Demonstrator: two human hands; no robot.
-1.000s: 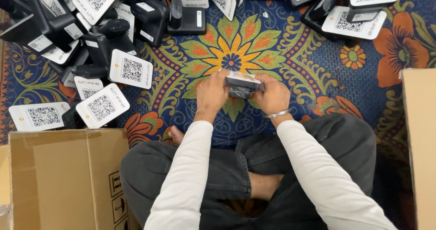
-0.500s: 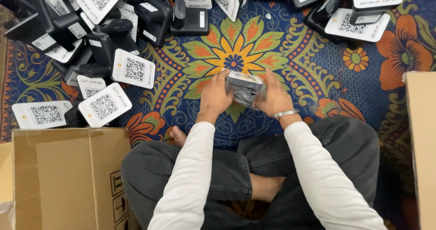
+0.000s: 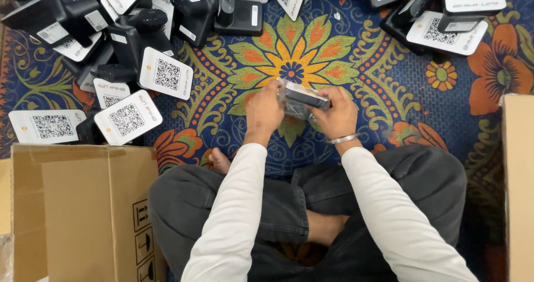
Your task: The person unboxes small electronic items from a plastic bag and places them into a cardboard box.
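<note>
I sit cross-legged on a patterned carpet (image 3: 389, 87). Between my hands, over the carpet's flower motif, is a small black device in a clear plastic wrapper (image 3: 301, 99). My left hand (image 3: 265, 110) grips its left end. My right hand (image 3: 337, 114), with a metal bangle at the wrist, grips its right end, fingers over the top. The device is tilted, its top face turned toward me.
A heap of black devices with white code cards (image 3: 165, 73) lies along the far edge and far left. A cardboard box (image 3: 78, 204) stands open at my left knee. Another cardboard box edge (image 3: 520, 187) rises at the right.
The wrapped device has been lifted slightly and turned in my hands. My hands stay on both of its ends.
</note>
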